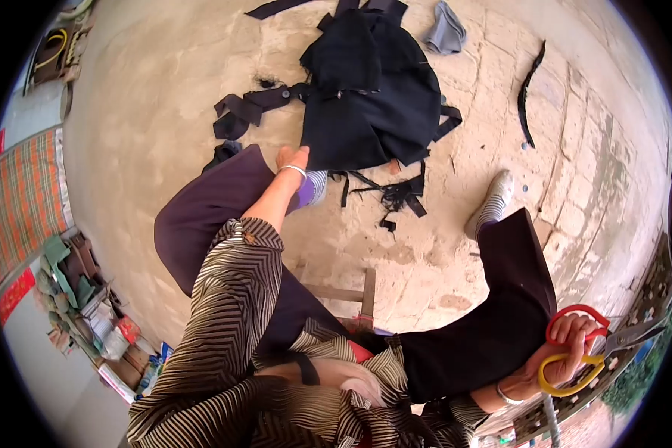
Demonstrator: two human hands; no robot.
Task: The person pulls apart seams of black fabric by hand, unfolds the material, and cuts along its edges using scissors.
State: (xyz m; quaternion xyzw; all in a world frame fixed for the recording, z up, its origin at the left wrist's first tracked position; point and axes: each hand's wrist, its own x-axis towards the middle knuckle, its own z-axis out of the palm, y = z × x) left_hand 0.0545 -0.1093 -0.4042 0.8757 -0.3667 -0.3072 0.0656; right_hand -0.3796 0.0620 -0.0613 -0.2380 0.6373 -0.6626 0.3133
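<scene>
My left hand [293,158] pinches the lower left corner of a large black cloth [373,112] that lies spread on the floor. At the lower right, my right hand [571,343] is wrapped round the handles of a pair of scissors [623,337], one handle red and one yellow, with the blades pointing right, away from the cloth. Dark strips [407,196] and thread scraps lie just below the cloth. More dark pieces with a button [257,106] are to its left.
A grey cloth [446,28] and a long black strip [529,93] lie on the floor at the upper right. Part of a wooden stool [367,295] shows between my legs. Bags and boxes [112,340] stand at the left, near a plaid cloth [28,201].
</scene>
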